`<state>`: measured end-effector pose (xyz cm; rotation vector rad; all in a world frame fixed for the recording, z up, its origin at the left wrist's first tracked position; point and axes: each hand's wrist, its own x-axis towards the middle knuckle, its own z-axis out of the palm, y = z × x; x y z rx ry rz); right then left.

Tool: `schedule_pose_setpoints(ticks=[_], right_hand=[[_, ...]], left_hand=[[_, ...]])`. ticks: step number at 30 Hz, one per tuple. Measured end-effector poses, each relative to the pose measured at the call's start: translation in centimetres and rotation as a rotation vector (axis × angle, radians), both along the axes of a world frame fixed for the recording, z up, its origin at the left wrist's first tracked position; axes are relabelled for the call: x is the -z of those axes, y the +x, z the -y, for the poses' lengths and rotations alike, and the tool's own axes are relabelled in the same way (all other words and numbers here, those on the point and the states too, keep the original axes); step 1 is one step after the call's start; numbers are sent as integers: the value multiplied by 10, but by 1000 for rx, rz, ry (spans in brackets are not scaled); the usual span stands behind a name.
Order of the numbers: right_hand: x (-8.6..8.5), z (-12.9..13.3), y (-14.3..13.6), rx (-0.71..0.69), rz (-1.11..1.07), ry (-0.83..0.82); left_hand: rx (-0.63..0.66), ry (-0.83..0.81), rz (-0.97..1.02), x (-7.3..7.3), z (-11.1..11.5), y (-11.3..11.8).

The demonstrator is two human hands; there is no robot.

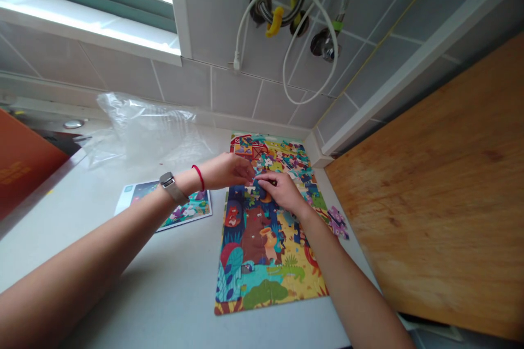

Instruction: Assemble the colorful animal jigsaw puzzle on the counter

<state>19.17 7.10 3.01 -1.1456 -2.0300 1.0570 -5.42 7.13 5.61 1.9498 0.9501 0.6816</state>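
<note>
A colourful jigsaw puzzle (262, 283) with a brown bear, a crocodile and trees lies lengthwise on the white counter. My left hand (231, 170), with a watch (173, 187) and a red cord (198, 176) on the wrist, reaches over its left edge, fingers drawn together. Whatever those fingers hold is hidden. My right hand (282, 190) comes in from the lower right, thumb and forefinger pinched on a small dark puzzle piece (273, 181), mostly covered. The fingertips of both hands almost meet above the puzzle's middle. Loose pieces (292, 162) are heaped on its far part.
A picture sheet (188, 217) lies under my left forearm. Behind it is a crumpled clear plastic bag (147, 131). Purple pieces (338, 222) sit right of the puzzle, beside a wooden panel (434, 191). An orange box (28, 163) stands at left; hoses and a white cable (286, 76) hang on the tiled wall.
</note>
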Motion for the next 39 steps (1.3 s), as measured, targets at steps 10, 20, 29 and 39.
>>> schedule_pose_setpoints(ticks=[10,20,29,39], right_hand=[[-23,-1,73,209,22,56],[0,9,133,480,-61,86],[12,0,131,572,-300,41],[4,5,127,883,-267,289]], left_hand=[[-85,228,-473,-9,3,-6],[-34,276,-661,-7,6,1],[-67,320,-715,2,3,-1],[-270,328,-860,3,-14,-36]])
